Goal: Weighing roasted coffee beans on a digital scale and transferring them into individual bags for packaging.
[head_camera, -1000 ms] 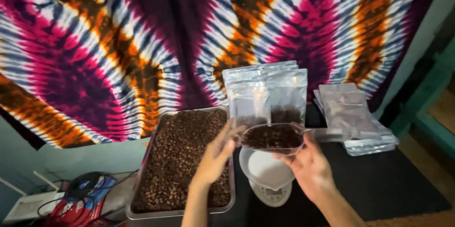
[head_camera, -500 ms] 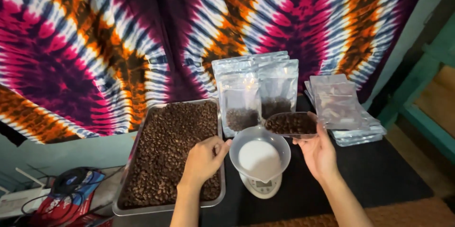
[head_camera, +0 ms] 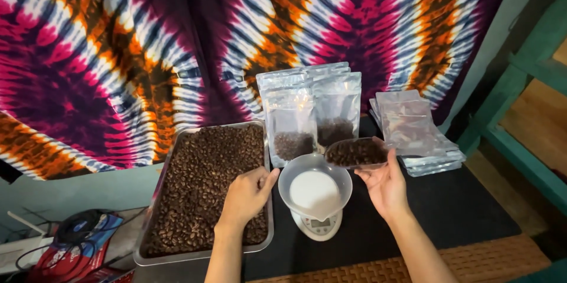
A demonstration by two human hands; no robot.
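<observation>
While the left hand [head_camera: 245, 197] rests loosely curled on the tray [head_camera: 155, 218], right-hand fingers [head_camera: 391, 162] hold the scoop [head_camera: 356, 153] lengthwise left-right.

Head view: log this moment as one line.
left hand: over tray of coffee beans | right hand: holds clear scoop of beans above scale bowl | filled pouches behind

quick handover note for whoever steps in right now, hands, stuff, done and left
Left hand: empty, resting at the edge of the tray of coffee beans.
Right hand: holds a clear scoop of beans beside the empty bowl on the scale.
Done: two upright pouches hold some beans.
Left: bowl has no beans yet; a stack of empty pouches lies on the right.
</observation>
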